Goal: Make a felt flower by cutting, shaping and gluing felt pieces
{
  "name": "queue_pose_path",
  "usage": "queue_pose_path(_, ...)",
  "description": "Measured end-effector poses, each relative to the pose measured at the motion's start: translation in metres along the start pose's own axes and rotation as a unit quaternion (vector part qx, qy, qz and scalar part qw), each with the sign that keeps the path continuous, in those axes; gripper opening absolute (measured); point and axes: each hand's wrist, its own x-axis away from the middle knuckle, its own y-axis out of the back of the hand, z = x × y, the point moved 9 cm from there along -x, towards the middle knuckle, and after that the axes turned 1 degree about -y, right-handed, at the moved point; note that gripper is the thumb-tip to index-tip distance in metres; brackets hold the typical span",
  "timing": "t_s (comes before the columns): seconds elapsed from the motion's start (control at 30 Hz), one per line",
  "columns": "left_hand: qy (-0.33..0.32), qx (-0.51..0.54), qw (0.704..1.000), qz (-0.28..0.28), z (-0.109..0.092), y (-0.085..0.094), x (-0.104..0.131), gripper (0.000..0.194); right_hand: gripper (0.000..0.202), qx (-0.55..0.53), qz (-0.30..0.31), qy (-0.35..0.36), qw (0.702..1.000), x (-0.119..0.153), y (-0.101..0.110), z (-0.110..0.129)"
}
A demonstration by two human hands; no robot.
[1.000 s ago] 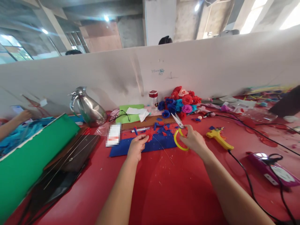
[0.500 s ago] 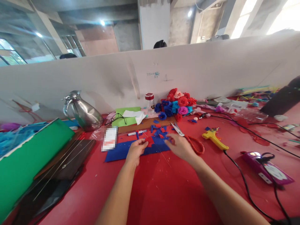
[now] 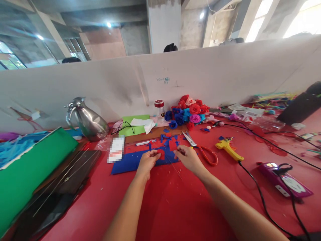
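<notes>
My left hand (image 3: 147, 163) pinches a small red piece (image 3: 161, 154) above the blue sheet (image 3: 125, 162). Between the fingertips of my right hand (image 3: 188, 158) is another red piece (image 3: 173, 145), held upright a little to the right of the first. Blue and red scraps (image 3: 165, 137) lie just beyond both hands. A thin wire (image 3: 175, 169) runs slantwise between the hands. Red-handled scissors (image 3: 207, 155) rest beside my right hand, blades partly open. Behind the sheet lies a white pen (image 3: 145, 143).
Paper flowers (image 3: 188, 112) and a red-lidded jar (image 3: 159, 108) stand at the back. On the right are a yellow glue gun (image 3: 229, 149), a purple power strip (image 3: 286, 180) and cables. To the left are a steel jug (image 3: 90, 122) and a green sheet (image 3: 37, 174).
My right hand has closed on a red piece and holds it up beside the left hand. My left hand still holds its red piece, now showing more clearly.
</notes>
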Motion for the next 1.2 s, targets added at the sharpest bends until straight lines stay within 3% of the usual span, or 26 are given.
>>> queue_pose_path(0.17,-0.102,-0.009,0.989,-0.111,-0.021,0.02,0.002,0.027,0.024,-0.091,0.006,-0.033,0.995,-0.002,0.005,-0.005)
queue_pose_path(0.23,-0.13,-0.027,0.983,-0.128,-0.029,0.023,0.005,0.022,0.024,-0.091,0.014,-0.03,0.995,-0.001,0.003,-0.003)
queue_pose_path(0.33,-0.144,-0.048,0.983,-0.101,-0.034,0.016,0.008,0.012,0.026,-0.056,0.023,-0.008,0.998,0.001,-0.001,0.002)
queue_pose_path(0.47,-0.118,-0.077,0.99,-0.03,-0.03,-0.003,0.01,0.024,0.025,0.027,0.038,0.042,0.998,0.005,-0.005,0.011)
queue_pose_path(0.57,-0.103,-0.076,0.992,0.024,-0.025,-0.018,0.012,0.026,0.022,0.082,0.083,0.079,0.99,0.011,-0.016,0.02)
queue_pose_path(0.67,-0.129,-0.072,0.989,-0.007,-0.027,-0.014,0.012,0.015,0.021,0.138,0.11,0.09,0.98,0.017,-0.022,0.023)
queue_pose_path(0.73,-0.123,-0.044,0.99,-0.047,-0.026,-0.004,0.009,0.017,0.023,0.182,0.09,0.08,0.976,0.016,-0.017,0.021)
queue_pose_path(0.83,-0.095,0.006,0.992,-0.085,-0.022,0.008,0.006,0.024,0.029,0.267,-0.027,0.086,0.96,0.013,0.009,0.024)
queue_pose_path(0.9,-0.075,0.026,0.993,-0.085,-0.02,0.009,0.006,0.027,0.033,0.31,-0.126,0.119,0.935,0.016,0.03,0.035)
queue_pose_path(0.97,-0.056,0.046,0.996,-0.055,-0.018,0.002,0.006,0.03,0.033,0.305,-0.181,0.145,0.924,0.021,0.044,0.044)
queue_pose_path(1.07,-0.036,0.074,0.997,0.009,-0.016,-0.013,0.009,0.031,0.029,0.256,-0.182,0.155,0.937,0.025,0.048,0.05)
queue_pose_path(1.2,-0.02,0.074,0.996,0.039,-0.015,-0.02,0.011,0.031,0.022,0.254,-0.161,0.162,0.94,0.026,0.037,0.056)
